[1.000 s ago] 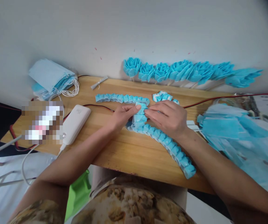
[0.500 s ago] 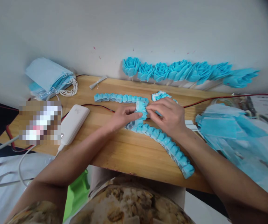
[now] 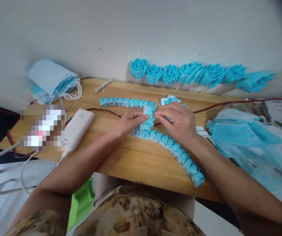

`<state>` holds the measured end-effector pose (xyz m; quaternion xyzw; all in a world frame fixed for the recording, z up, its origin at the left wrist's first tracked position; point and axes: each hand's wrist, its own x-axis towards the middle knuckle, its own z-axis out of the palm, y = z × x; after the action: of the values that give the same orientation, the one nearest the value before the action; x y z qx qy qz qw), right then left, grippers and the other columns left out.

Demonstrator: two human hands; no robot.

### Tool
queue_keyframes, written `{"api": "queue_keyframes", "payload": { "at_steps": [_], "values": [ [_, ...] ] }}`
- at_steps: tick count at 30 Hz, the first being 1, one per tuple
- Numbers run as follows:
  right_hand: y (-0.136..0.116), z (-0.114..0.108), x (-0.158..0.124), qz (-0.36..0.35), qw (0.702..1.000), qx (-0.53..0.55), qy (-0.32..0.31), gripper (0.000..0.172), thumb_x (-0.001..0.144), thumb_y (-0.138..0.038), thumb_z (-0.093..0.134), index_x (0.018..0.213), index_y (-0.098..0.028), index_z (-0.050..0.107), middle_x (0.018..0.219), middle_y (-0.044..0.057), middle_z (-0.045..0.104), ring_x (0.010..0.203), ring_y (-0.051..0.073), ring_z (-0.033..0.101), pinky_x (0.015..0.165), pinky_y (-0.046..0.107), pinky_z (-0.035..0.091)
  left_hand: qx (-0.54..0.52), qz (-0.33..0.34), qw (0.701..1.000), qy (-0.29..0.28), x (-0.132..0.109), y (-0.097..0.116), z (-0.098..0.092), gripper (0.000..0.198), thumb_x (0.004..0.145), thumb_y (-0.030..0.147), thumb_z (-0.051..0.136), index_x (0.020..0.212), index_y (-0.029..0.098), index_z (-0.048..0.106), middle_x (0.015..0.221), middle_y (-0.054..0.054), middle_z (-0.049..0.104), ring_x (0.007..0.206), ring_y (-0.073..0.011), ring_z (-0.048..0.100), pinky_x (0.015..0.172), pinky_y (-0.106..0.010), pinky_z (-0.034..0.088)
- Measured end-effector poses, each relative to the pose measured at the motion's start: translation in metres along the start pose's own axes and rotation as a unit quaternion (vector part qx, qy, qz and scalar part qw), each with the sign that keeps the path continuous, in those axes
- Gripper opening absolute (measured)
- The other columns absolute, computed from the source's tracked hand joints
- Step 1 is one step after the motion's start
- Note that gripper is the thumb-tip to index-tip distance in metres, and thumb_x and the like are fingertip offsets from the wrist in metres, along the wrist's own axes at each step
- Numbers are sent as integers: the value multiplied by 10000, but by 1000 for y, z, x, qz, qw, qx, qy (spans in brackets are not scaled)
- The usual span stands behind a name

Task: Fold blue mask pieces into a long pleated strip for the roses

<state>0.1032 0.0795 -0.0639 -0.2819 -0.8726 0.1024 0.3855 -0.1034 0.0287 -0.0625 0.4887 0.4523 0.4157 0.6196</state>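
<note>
My left hand [image 3: 128, 123] and my right hand [image 3: 177, 121] meet at the middle of the wooden table [image 3: 131, 160]. Both pinch a small folded blue piece [image 3: 147, 113] at the inner end of a long pleated blue strip [image 3: 177, 152], which curves from my fingers toward the table's near right edge. A second pleated strip [image 3: 123, 102] lies straight just beyond my hands. A short folded bundle [image 3: 168, 99] sits behind my right hand.
A row of blue fabric roses [image 3: 192, 74] leans on the wall. A stack of face masks [image 3: 51, 80] sits far left, a white power bank [image 3: 78, 128] with cable beside it. Loose blue mask pieces [image 3: 249, 141] pile up at right. A red wire [image 3: 229, 103] crosses the table.
My fingers have drawn closer together on the folded piece and lifted it slightly off the strip. The long strip has barely shifted.
</note>
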Motion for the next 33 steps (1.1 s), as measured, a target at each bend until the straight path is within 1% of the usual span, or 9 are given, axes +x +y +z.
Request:
{"api": "queue_keyframes", "payload": {
  "at_steps": [11, 15, 18, 20, 22, 24, 27, 30, 33],
  "values": [
    [-3, 3, -4, -28, 994, -102, -10, 166, 973, -227, 577, 918, -277, 725, 915, 51, 759, 857, 243, 668, 772, 423, 536, -13, -18, 1000, -2, 1, -1, 2, 400, 791, 504, 756, 638, 156, 632, 572, 26, 554, 522, -79, 452, 522, -223, 363],
    [1, 1, -5, -60, 996, -64, -25, 175, 968, -223, 600, 983, -309, 752, 1012, 36, 773, 948, 247, 682, 828, 436, 565, -69, -33, 997, 2, 3, -7, 1, 383, 753, 508, 801, 686, 150, 686, 622, 2, 627, 562, -104, 545, 558, -233, 440],
    [0, 0, -2, -48, 999, -6, -18, 161, 943, -239, 638, 990, -332, 761, 1084, 27, 768, 1027, 262, 682, 924, 492, 556, -121, -28, 992, 19, 6, -10, 0, 378, 738, 511, 819, 739, 147, 714, 671, -16, 668, 623, -130, 607, 615, -254, 499],
    [-2, 0, -1, -12, 999, 37, 12, 139, 940, -257, 635, 990, -313, 753, 1091, 37, 763, 1047, 261, 685, 952, 502, 546, -130, -17, 991, 31, 7, -10, 0, 384, 729, 513, 829, 762, 147, 720, 677, -14, 669, 621, -127, 604, 605, -248, 498],
    [-3, 1, 1, 73, 992, 94, 42, 129, 960, -290, 604, 984, -278, 729, 1038, 46, 758, 995, 235, 695, 889, 451, 568, -118, -13, 992, 38, 7, -8, 1, 389, 742, 526, 817, 784, 151, 724, 681, -8, 662, 603, -120, 589, 588, -244, 492],
    [-2, 2, 2, 179, 968, 169, 49, 142, 967, -350, 599, 983, -255, 704, 954, 38, 740, 895, 199, 691, 762, 369, 577, -98, -6, 994, 41, 6, -7, 2, 391, 764, 539, 794, 789, 156, 721, 674, 3, 639, 584, -107, 558, 577, -237, 482],
    [2, 4, 4, 287, 913, 289, 8, 231, 929, -464, 644, 957, -241, 695, 840, 20, 687, 784, 172, 650, 611, 295, 548, -70, 25, 996, 40, 4, -5, 3, 394, 784, 545, 775, 797, 156, 716, 679, 15, 608, 597, -95, 523, 583, -223, 457],
    [3, 6, 5, 318, 886, 337, -7, 278, 908, -510, 655, 863, -236, 668, 754, 5, 616, 706, 158, 593, 539, 275, 514, -53, 36, 997, 38, 3, -5, 3, 400, 789, 551, 766, 784, 156, 702, 675, 12, 598, 623, -107, 528, 588, -227, 448],
    [0, 4, 5, 279, 916, 285, 36, 229, 904, -442, 664, 813, -236, 622, 747, -5, 596, 702, 145, 566, 559, 268, 475, -54, 14, 998, 39, 3, -5, 3, 397, 797, 552, 757, 769, 161, 689, 669, 15, 599, 598, -103, 521, 576, -232, 447]
  ]
}}
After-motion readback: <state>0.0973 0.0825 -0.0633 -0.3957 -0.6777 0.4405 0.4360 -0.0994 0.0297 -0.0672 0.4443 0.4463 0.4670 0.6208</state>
